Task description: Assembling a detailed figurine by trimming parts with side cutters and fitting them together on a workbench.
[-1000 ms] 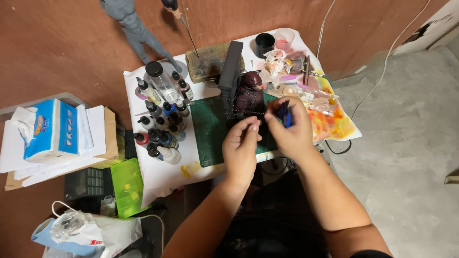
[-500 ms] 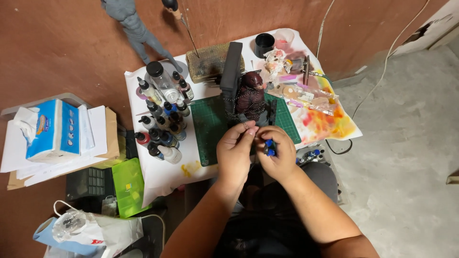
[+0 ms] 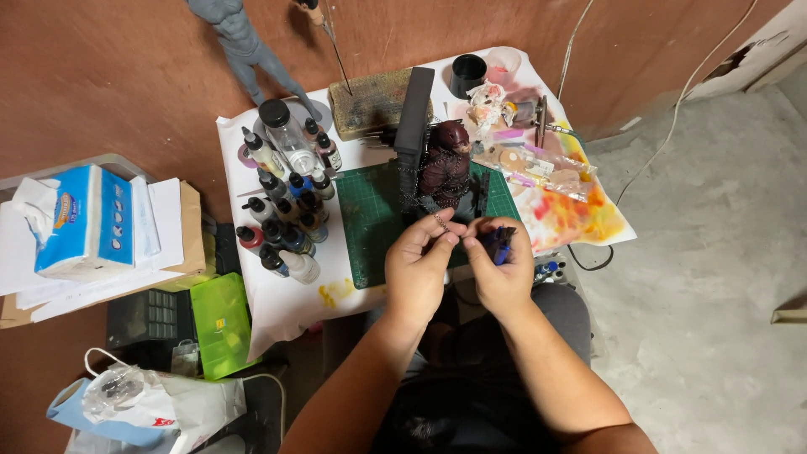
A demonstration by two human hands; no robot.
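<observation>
My left hand pinches a thin metal chain that runs up to a dark red figurine standing on a green cutting mat. More chain is wrapped around the figurine. My right hand is closed on a small blue-handled tool, close beside the left hand at the mat's near edge. A black upright block stands just left of the figurine.
Several paint dropper bottles crowd the table's left side. A black cup, plastic packets and a stained sheet lie at the right. A tissue box, green case and bag sit at the left.
Both hands drew back from the figurine toward the mat's near edge, the right hand bringing the blue tool with it. The left hand now pinches the chain end.
</observation>
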